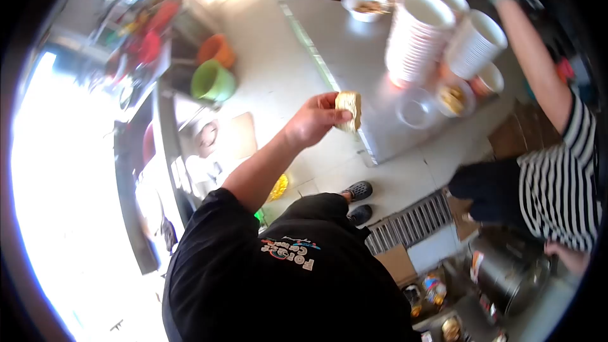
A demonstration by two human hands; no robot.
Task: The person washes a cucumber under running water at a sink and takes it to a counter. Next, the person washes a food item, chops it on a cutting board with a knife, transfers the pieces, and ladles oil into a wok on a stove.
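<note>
My left hand (315, 121) pinches a pale yellow, rough-textured block (348, 111), which looks like a cake of dried noodles. Thumb and fingers are closed on its near side, and it is held up by the front edge of a steel counter (354, 76). To the right of the block, a clear round lid or dish (416, 109) lies on the counter beside a small tub of yellow pieces (453, 99). My right hand is outside the view.
Tall stacks of white paper cups (415, 41) stand on the counter, with a white bowl of brown food (365, 6) behind. A co-worker in a striped shirt (557, 190) reaches across at right. Green (213, 81) and orange buckets (216, 50) sit left; a floor grate (410, 223) lies below.
</note>
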